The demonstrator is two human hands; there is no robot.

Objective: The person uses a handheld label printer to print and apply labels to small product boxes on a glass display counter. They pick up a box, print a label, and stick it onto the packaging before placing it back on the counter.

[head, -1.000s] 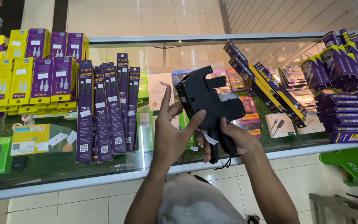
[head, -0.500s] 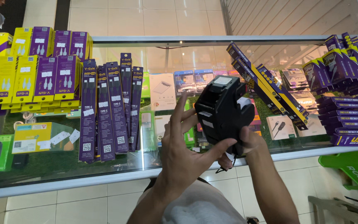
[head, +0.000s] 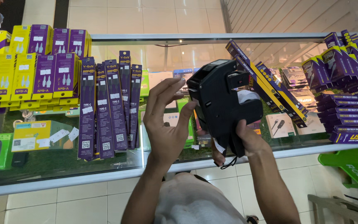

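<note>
label gun (head: 222, 103) in right hand (head: 245, 143)

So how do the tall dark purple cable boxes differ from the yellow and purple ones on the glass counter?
The tall dark purple cable boxes are long, narrow and almost wholly purple; the yellow and purple boxes are shorter, wider and two-coloured. The tall ones lie in a single side-by-side row, the short ones in overlapping rows. Both lie on the glass counter, left of the black handheld labeller in the person's hands.

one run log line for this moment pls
left hand: fingertips on black label gun | right hand: grips its handle | below: glass counter, purple cable boxes
</note>
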